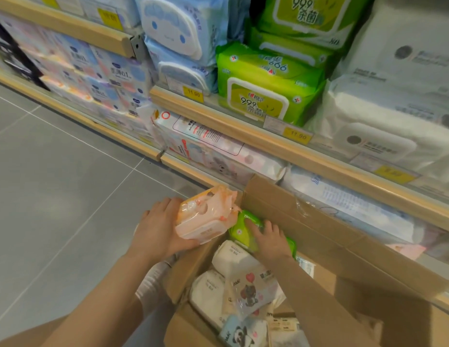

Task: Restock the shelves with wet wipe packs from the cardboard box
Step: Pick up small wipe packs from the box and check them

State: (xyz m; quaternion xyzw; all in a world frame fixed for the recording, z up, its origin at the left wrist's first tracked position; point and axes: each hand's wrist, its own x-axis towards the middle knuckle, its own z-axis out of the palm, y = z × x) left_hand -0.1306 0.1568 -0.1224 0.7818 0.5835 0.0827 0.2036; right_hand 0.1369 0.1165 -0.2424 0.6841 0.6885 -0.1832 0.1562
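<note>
On the left we see the grey tiled floor (55, 171), and above it the lower shelves of pale tissue multipacks (100, 78) running back along the aisle. Our left hand (158, 231) cradles a peach-orange plastic pack of wet wipes with a hard flip lid (206, 216): palm under and behind it, fingers curled round its far side, so the pack sits just above the near-left corner of the open brown cardboard box (318, 231). We judge it is held clear there to free the other hand for a second pick. Our right hand (268, 237) is down inside the box, fingers spread and laid on a lime-green soft pack of wet wipes (243, 222) that leans against the box's far wall (whether the thumb has closed beneath it we cannot tell). Nearer us in the box lie cream-white wipe packs (233, 256) and a clear-wrapped pack with a cartoon elephant (251, 291), piled loosely. Up to the right, the wooden-edged shelf (243, 126) already carries matching lime-green packs with white lids (261, 96), stacked flat with their lids facing out over a yellow price tag (297, 135); that is probably where the green one belongs. Beside them stand bulky white packs (393, 116).
</note>
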